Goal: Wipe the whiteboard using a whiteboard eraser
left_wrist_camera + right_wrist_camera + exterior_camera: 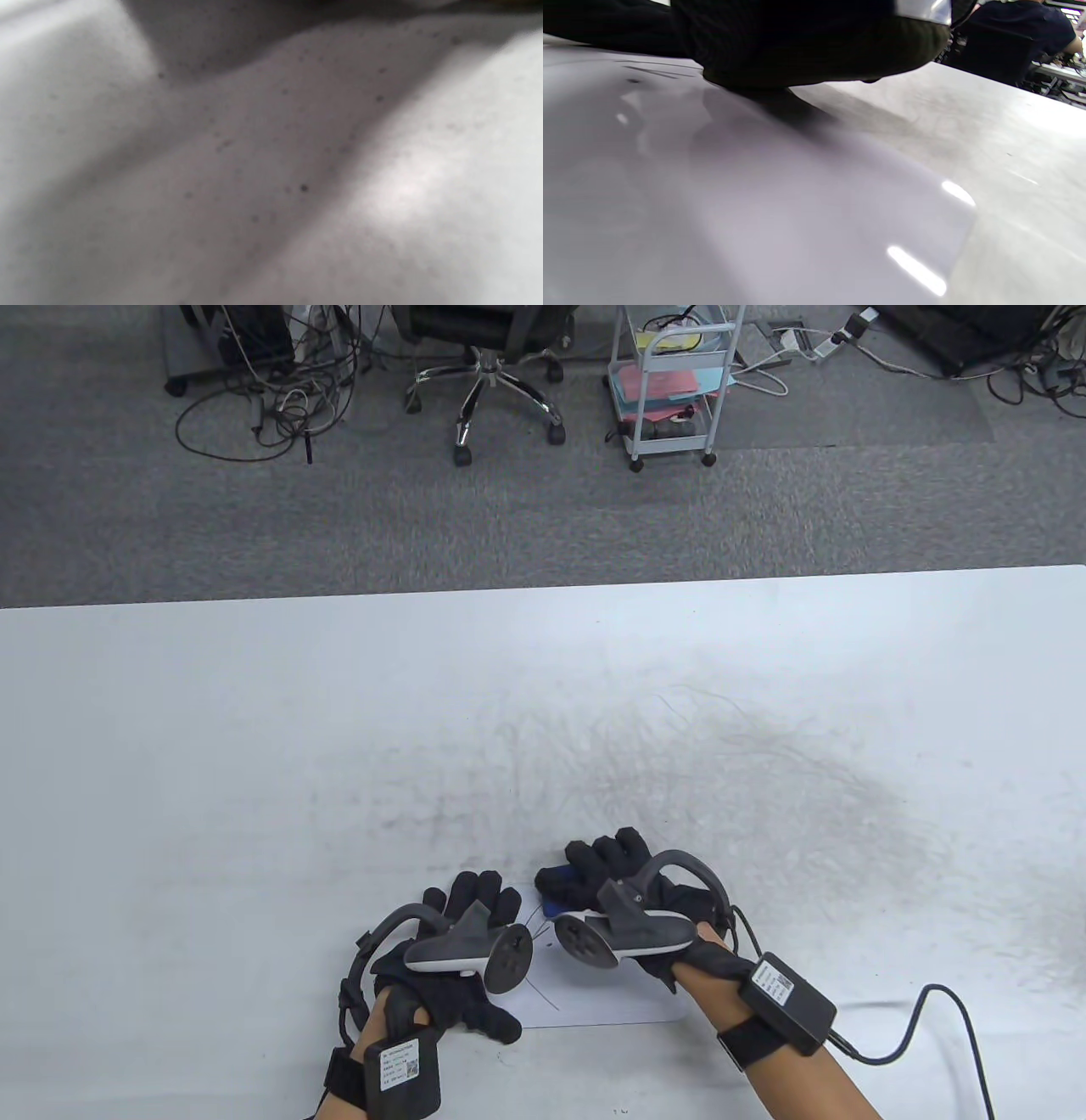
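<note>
A small glossy whiteboard (594, 1005) lies flat on the table near its front edge, with thin pen lines (536, 976) on its left part. My right hand (585, 867) grips a blue whiteboard eraser (553, 909), mostly hidden under the fingers, and presses it onto the board's far edge. In the right wrist view the dark glove and eraser (814, 51) sit on the shiny board (755, 203). My left hand (479, 901) rests flat on the board's left side, fingers stretched out. The left wrist view shows only a blurred white surface (271, 169).
The white table (254, 746) carries a wide grey smudge (730, 780) right of centre. A cable (942, 1010) runs from my right wrist off the front edge. Beyond the table stand an office chair (492, 364) and a trolley (674, 381) on carpet.
</note>
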{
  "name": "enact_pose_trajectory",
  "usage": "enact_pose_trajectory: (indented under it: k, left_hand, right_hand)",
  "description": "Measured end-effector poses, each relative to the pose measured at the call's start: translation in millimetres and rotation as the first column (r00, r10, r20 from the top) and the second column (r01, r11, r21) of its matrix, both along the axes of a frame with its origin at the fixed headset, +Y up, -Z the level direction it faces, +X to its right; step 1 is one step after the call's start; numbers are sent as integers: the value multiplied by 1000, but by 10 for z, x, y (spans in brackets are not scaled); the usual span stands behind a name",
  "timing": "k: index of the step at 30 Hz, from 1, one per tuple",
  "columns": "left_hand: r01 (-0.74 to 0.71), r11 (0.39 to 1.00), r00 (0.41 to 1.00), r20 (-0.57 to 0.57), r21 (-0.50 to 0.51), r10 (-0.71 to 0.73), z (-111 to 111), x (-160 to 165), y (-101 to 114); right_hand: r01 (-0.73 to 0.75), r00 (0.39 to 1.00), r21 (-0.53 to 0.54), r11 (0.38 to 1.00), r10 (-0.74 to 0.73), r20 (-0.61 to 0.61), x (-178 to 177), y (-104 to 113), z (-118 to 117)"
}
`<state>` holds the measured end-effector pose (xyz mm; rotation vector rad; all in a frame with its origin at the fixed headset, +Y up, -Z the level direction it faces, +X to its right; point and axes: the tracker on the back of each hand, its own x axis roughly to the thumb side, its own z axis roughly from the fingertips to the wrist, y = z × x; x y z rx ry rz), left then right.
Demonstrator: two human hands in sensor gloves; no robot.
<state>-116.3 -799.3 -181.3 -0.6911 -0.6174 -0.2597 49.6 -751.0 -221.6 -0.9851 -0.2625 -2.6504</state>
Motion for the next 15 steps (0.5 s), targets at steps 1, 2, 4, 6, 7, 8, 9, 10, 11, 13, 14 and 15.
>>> enact_pose_trajectory:
  k: [1, 2, 4, 6, 7, 8, 9, 10, 11, 13, 14, 15]
  left_hand:
    - [0, 1000, 1000, 0, -1, 0, 0, 0, 0]
    - [-1, 1000, 1000, -1, -1, 1, -1, -1, -1]
    - [-1, 1000, 1000, -1, -3, 1, -1, -2, -1]
    - [-1, 1000, 1000, -2, -2, 1, -1, -2, -1]
    - [-1, 1000, 1000, -2, -2, 1, -2, -2, -2]
    - [0, 1000, 1000, -3, -2, 0, -2, -3, -2]
    - [1, 1000, 1000, -4, -1, -1, -2, -4, -1]
    - [0, 1000, 1000, -4, 0, 0, -1, -6, 0]
    - [-1, 1000, 1000, -6, 0, 1, -1, -7, -1]
    - [1, 1000, 1000, -6, 0, -1, -1, -5, -1]
    - [2, 1000, 1000, -7, 0, -2, -1, -6, 0]
    - [2, 1000, 1000, -7, 0, -2, -1, -6, 0]
  right_hand:
    - [5, 1000, -12, 1000, -5, 8, -7, 1, -34]
    - [9, 1000, -17, 1000, -9, 2, -14, 3, -48]
    - [4, 1000, 2, 1000, -4, -9, -11, 5, -28]
    - [13, 1000, 23, 1000, -13, -24, 0, -3, 19]
    - [13, 999, 37, 999, -12, -32, 3, -5, 48]
    - [6, 998, 57, 998, -3, -56, -1, -3, 101]
    - [-8, 996, 74, 997, 14, -90, -8, 3, 177]
    - [-15, 994, 84, 996, 24, -109, -10, 5, 235]
    - [-19, 990, 91, 996, 31, -135, -11, 7, 324]
    - [-18, 983, 90, 996, 34, -183, 2, 6, 521]
    - [-20, 977, 94, 995, 39, -211, 17, 6, 650]
    - [-21, 971, 98, 995, 43, -233, 29, 8, 737]
